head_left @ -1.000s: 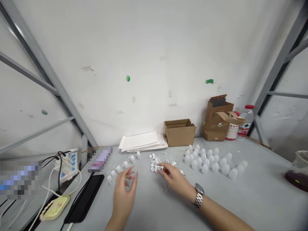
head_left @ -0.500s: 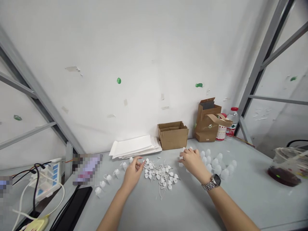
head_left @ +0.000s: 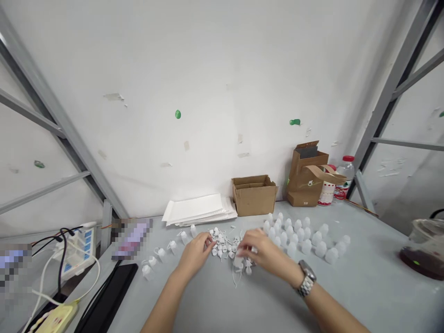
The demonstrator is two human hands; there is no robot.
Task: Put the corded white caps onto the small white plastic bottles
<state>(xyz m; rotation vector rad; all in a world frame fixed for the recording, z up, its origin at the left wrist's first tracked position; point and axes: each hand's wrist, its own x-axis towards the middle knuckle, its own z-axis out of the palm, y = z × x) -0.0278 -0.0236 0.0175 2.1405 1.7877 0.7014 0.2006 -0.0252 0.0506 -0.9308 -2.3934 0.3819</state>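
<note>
A pile of small white plastic caps with thin tails (head_left: 224,243) lies mid-table. At its left edge is my left hand (head_left: 196,254), fingers loosely curved, thumb and forefinger apart, nothing visible between them. My right hand (head_left: 258,249) hangs over the pile's right part, its fingers closed on a small frosted cup (head_left: 238,262); the fingers partly cover it. Several similar frosted cups (head_left: 306,246) stand in loose rows to the right. On the left, a slanting line of several frosted cups with white tailed caps (head_left: 172,247) stands on the table.
Behind the pile are white envelopes (head_left: 197,210) and an open cardboard box (head_left: 255,201). A brown paper bag (head_left: 305,180) and bottles stand at the back right. A tub of dark liquid (head_left: 423,259) is far right. A black power bank-like slab (head_left: 111,296) and a power strip (head_left: 81,252) lie left.
My right hand has moved left from the frosted cups to the pile, carrying one cup. My left hand has shifted slightly towards the pile. The view has turned a little left.
</note>
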